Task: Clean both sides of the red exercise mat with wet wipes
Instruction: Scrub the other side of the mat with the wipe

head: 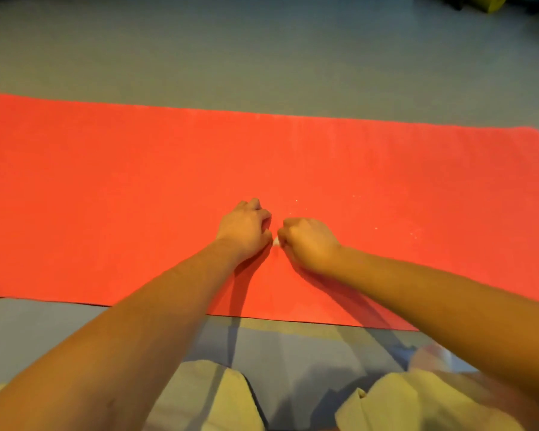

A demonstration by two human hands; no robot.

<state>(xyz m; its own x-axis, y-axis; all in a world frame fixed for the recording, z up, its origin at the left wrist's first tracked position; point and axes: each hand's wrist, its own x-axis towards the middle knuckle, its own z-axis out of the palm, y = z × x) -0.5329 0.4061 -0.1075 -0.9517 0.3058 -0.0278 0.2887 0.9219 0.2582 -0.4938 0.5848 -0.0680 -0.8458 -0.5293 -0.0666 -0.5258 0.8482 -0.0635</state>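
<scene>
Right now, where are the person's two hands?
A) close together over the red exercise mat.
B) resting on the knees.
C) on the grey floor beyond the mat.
A: the left hand and the right hand are close together over the flat red exercise mat, a small white piece between them.
</scene>
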